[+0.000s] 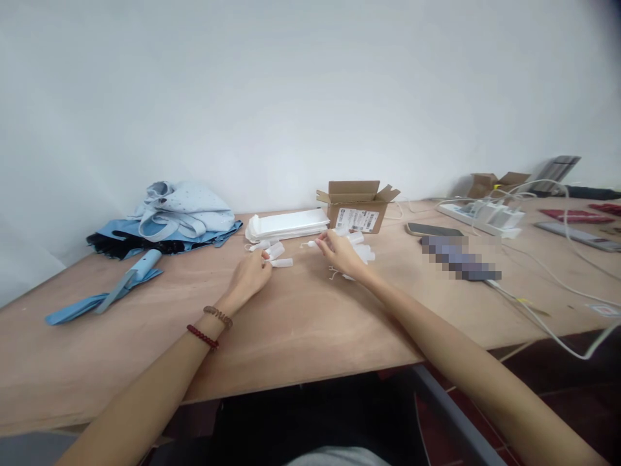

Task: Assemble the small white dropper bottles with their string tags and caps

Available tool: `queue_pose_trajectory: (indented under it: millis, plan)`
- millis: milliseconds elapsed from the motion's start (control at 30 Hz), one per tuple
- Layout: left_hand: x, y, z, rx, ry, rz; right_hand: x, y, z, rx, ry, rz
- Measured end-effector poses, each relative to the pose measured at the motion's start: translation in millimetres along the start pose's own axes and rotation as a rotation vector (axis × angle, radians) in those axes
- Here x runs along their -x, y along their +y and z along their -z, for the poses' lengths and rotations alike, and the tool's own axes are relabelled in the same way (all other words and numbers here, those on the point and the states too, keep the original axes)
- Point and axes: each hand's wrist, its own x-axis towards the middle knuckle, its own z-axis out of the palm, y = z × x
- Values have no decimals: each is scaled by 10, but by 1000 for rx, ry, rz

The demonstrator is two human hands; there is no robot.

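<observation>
My left hand (253, 270) is closed in a pinch at one end of a small translucent white tube-like piece (283, 263), low over the wooden table. Just behind its fingers lie a couple of similar white pieces (275, 250). My right hand (343, 254) has its thumb and fingertips pressed together on a small white piece with a thin string (311, 244) that points left. More translucent pieces (367, 252) lie in a loose group beside and partly behind that hand. Fine strings (332, 272) show under the right wrist.
A cardboard box (358, 213) with raised flaps stands behind the right hand, beside a stack of white flat packs (291, 223). A blue umbrella (145, 262) and pale cloth bag (187, 210) lie left. Rightward are phones (434, 230), a power strip (478, 219) and white cables.
</observation>
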Motion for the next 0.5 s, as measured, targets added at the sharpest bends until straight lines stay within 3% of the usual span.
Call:
queue_pose_trajectory:
  millis: [100,200,400,500]
  plan:
    - [60,98,-37,158,32,-139,41,-115,-4,-136,-35,-4]
    - [112,190,-78,335,-9,-247,64,-183,-12,-273,-70,-42]
    - [128,207,-110,393,-145,-333,70,-169,-87,-448,-103,-49]
    - [110,169,-119,462,-179,-285,63,-156,-103,-490,-114,-47]
